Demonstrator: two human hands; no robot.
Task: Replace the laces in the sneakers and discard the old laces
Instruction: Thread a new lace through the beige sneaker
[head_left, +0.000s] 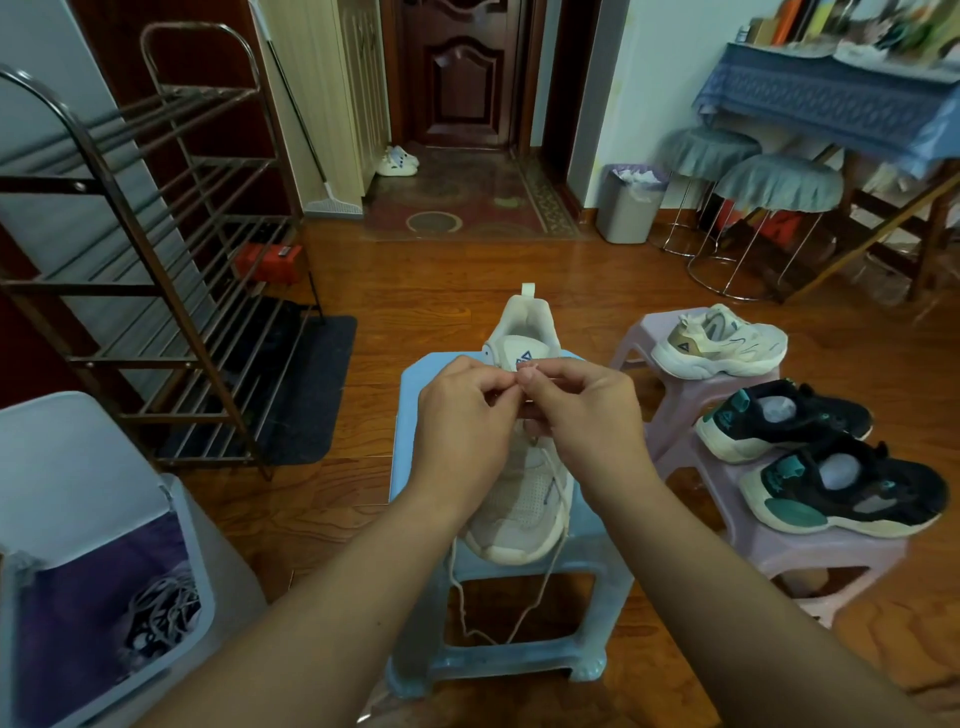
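1. Bin (197, 597) near left, old laces (166, 605) inside.
2. Blue stool (597, 566) carries white sneaker (524, 499), toe toward viewer; lace (540, 592) ends dangle.
3. Left hand (462, 421), right hand (582, 410): each grip pinching lace over tongue.
4. Second white sneaker (722, 343) on pink stool (639, 338), right.

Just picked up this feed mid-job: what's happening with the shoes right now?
A person is lacing a cream sneaker that sits on a blue stool. The left hand and right hand both pinch the lace near the tongue; its loose ends hang over the stool's front. Its mate and two black sneakers wait on pink stools. Old laces lie in the open bin at left.
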